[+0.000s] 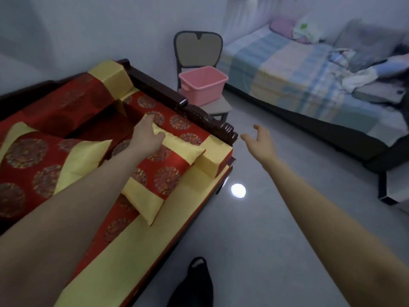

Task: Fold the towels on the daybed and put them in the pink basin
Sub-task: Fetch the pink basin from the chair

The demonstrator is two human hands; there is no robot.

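Both forearms bare to the frame edge, no sleeves visible. Left hand (147,135) and right hand (260,138) ungloved, without rings, watch or bands. Dark footwear (195,282) worn, seen well below and between the hands.

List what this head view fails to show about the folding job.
- Inside of the pink basin: its near wall hides the bottom.
- Left hand fingertips: tucked under the red and yellow cushion.
- Daybed: left part cut by the frame edge.
- Towels: none recognisable.
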